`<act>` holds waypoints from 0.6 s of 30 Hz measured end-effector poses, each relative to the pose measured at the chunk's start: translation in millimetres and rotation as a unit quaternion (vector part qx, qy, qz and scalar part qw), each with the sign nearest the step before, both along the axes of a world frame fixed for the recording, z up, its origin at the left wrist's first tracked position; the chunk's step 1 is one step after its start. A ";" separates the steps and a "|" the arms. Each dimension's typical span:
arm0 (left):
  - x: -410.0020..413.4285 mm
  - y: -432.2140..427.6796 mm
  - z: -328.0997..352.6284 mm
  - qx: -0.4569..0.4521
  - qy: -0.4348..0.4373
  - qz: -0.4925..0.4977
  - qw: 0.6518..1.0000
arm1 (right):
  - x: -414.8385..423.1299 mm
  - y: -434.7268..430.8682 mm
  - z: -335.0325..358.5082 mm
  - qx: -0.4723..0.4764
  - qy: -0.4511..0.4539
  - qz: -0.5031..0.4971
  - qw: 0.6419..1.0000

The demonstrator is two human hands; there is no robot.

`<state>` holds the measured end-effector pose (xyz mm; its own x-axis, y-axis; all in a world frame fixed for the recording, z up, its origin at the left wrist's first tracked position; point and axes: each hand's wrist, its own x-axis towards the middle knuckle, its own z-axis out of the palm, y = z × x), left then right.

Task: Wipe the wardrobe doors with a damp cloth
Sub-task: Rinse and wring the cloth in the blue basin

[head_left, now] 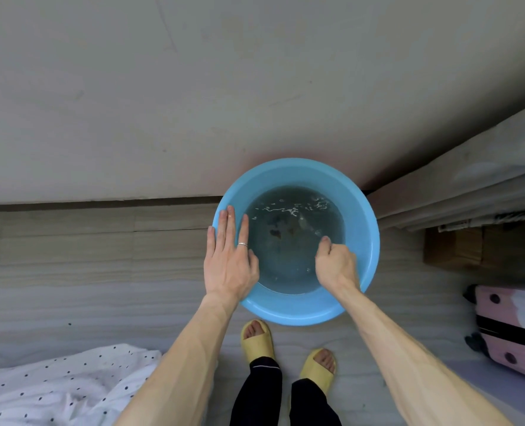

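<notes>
Left hand (229, 256) flat, fingers straight on basin (368, 241) rim | right hand (336, 262) curled into water, grip unclear | cloth (282, 230) likely the dim submerged shape | step: wetting | next: lift, wring, reach wardrobe door (193, 87)

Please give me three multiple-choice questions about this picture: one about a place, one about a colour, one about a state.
1. Where does the basin stand? A on a table; B on the floor; C on a chair.
2. What colour are the slippers? A yellow; B red; C black.
3. How is the left hand? A a fist; B holding a cloth; C fingers straight, on the rim.
B: floorboards surround it. A: both look yellow. C: it lies flat there.
</notes>
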<state>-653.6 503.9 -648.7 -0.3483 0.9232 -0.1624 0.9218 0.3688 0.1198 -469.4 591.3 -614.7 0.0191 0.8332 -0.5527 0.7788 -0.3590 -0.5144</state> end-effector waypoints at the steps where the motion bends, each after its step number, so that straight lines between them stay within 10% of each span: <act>1: -0.1 -0.3 -0.1 -0.002 -0.003 -0.001 1.000 | -0.8 -0.4 -0.5 0.000 -0.008 0.003 1.000; 18: -0.1 -1.9 -0.2 0.004 -0.033 -0.001 0.999 | -2.6 -6.5 -0.3 0.015 -0.032 0.045 0.998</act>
<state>-653.7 502.0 -648.9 -0.3351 0.9255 -0.1764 0.9128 0.3653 0.1827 -472.0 584.8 -615.0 -0.0220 0.8490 -0.5279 0.8385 -0.2719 -0.4723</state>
